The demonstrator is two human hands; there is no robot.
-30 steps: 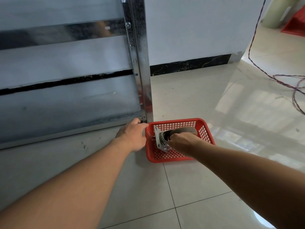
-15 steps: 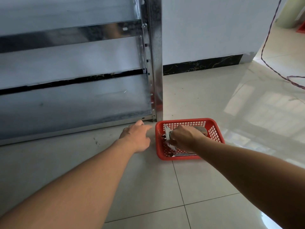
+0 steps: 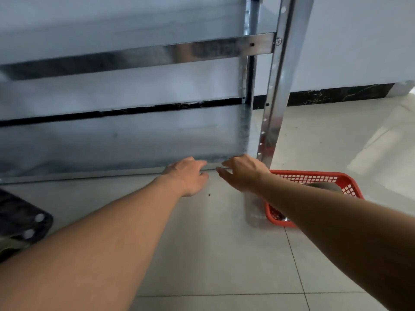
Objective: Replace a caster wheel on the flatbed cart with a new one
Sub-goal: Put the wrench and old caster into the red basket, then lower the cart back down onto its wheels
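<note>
1. Both hands are at the bottom edge of the flatbed cart (image 3: 125,140), which stands on its side. The left hand (image 3: 187,176) and right hand (image 3: 242,173) are close together with relaxed fingers — holding nothing.
2. The red basket (image 3: 345,178) lies just right of the right hand; a grey wheel shape shows inside, blurred.
3. A black caster plate (image 3: 24,223) lies far left of the left hand.
4. Advice: grip the edge firmly with both hands — keep fingers out from under the metal.

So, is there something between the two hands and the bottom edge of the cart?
Nothing visible. The left hand and the right hand are both already at the bottom edge of the cart, side by side. The red basket sits to the right, off that path.
</note>
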